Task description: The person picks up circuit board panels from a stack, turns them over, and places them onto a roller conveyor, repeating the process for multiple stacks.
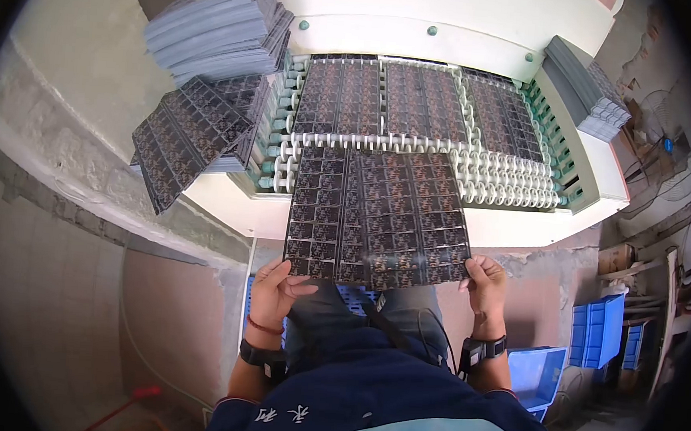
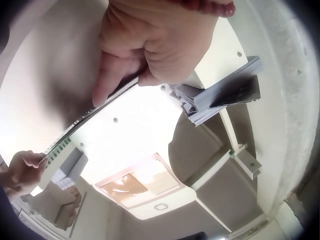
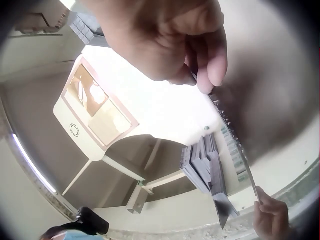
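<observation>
Two dark patterned panels, a left one (image 1: 316,205) and a right one (image 1: 409,220), lie side by side, seemingly overlapping, between the hands. The left hand (image 1: 278,289) pinches the near left corner; the right hand (image 1: 486,288) pinches the near right corner. Their far edges reach the front of the white roller bed (image 1: 508,179). In the left wrist view the left hand (image 2: 155,40) has thumb and fingers on the panel edge (image 2: 120,91). The right wrist view shows the right hand (image 3: 170,40) gripping the thin panel edge (image 3: 240,145).
Three similar panels (image 1: 424,101) lie on the rollers beyond. Tall panel stacks (image 1: 214,34) stand at the left, with loose dark panels (image 1: 191,129) in front. Another stack (image 1: 583,88) is at the right. Blue crates (image 1: 596,331) stand on the floor at the lower right.
</observation>
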Tool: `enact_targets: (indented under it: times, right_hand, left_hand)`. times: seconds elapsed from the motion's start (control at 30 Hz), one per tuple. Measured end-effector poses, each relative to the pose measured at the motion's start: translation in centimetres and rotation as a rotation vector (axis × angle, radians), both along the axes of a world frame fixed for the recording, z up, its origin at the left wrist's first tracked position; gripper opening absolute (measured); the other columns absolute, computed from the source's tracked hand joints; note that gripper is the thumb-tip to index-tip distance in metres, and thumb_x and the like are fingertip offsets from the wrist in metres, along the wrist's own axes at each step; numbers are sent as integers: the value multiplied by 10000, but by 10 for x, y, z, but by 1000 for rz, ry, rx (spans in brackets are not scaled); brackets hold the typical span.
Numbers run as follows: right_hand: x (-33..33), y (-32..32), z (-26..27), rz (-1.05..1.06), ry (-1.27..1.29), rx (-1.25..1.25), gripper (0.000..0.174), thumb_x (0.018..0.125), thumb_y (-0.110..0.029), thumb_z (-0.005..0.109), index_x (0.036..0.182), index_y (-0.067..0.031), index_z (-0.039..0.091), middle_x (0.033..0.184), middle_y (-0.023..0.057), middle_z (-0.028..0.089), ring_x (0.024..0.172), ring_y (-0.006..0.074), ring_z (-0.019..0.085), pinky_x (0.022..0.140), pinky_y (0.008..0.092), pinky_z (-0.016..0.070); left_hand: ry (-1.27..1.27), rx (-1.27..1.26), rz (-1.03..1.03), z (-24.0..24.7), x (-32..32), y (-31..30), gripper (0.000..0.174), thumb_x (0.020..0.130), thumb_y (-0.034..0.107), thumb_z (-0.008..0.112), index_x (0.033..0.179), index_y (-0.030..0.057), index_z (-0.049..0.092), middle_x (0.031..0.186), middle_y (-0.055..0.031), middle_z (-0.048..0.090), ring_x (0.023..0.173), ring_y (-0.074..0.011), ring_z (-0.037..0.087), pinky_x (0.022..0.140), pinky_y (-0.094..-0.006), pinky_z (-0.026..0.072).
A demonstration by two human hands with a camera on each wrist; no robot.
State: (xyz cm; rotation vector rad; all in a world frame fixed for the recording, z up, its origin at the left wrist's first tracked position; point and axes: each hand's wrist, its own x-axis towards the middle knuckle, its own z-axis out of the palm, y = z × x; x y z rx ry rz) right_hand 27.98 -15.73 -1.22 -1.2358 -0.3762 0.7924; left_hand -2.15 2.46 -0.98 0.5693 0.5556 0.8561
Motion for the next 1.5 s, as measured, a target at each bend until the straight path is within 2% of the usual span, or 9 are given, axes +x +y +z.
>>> enact_targets:
  times: [0.23,0.33,0.7,0.93,1.07,1.1,1.23,1.43,1.5]
  right_hand:
    - [33,-36,-2,-132,-63,21,97,821,-68,550,783,16,581,627,44,570,419,77,491,381,189,411]
    - [39,-28,-4,-109,-68,19,93,819,-63,550,771,11,579,613,35,561,412,74,482,378,187,405]
    - [43,15,-7,-205,-71,11,112,804,-111,592,778,-2,593,623,17,565,400,78,481,364,188,400]
    - [86,-44,-13,-418,-146,-50,124,817,-112,568,767,-2,596,572,11,547,384,65,449,345,175,341]
    - [124,-79,-14,-494,-143,-61,106,824,-101,557,777,-11,586,575,14,544,401,59,451,354,170,342]
    - [134,-83,-16,-501,-139,-43,102,822,-98,560,778,-8,584,580,15,544,406,58,451,356,170,341]
    - [166,-82,-17,-517,-131,-33,105,818,-94,566,795,7,579,592,21,545,414,62,450,360,174,342]
    - [176,-70,-16,-523,-103,5,154,822,-137,573,785,13,573,592,25,541,416,72,462,349,187,342]
    - [173,-75,-15,-626,-128,-151,234,815,-210,593,794,23,582,601,38,550,422,71,460,350,188,334]
  left_hand:
    - [27,-21,53,-1,-2,7,184,842,48,443,975,-66,501,854,-184,607,679,-243,637,578,-410,563]
    - [30,-18,44,1,-1,14,187,842,35,429,964,-80,515,866,-186,607,714,-262,636,612,-447,551]
    - [56,28,59,8,10,41,185,820,18,447,971,-79,491,855,-166,596,690,-260,632,602,-435,552]
    - [33,24,78,-4,9,51,197,828,51,462,985,-65,493,871,-154,596,695,-257,631,598,-441,550]
    - [45,36,71,0,11,53,225,859,135,459,995,-43,478,889,-155,595,743,-256,626,632,-423,545]
    - [61,46,65,-4,10,55,252,871,183,463,1045,0,461,906,-164,595,746,-242,620,618,-372,542]
    - [59,25,66,-8,6,58,267,878,198,456,1058,0,460,894,-175,591,790,-261,610,644,-378,535]
    - [110,74,145,1,-8,53,396,903,284,386,1096,-56,442,990,-217,559,955,-309,558,719,-379,519]
    - [124,105,184,5,-22,55,439,908,317,361,1106,-67,433,1044,-231,538,970,-314,552,740,-360,511]
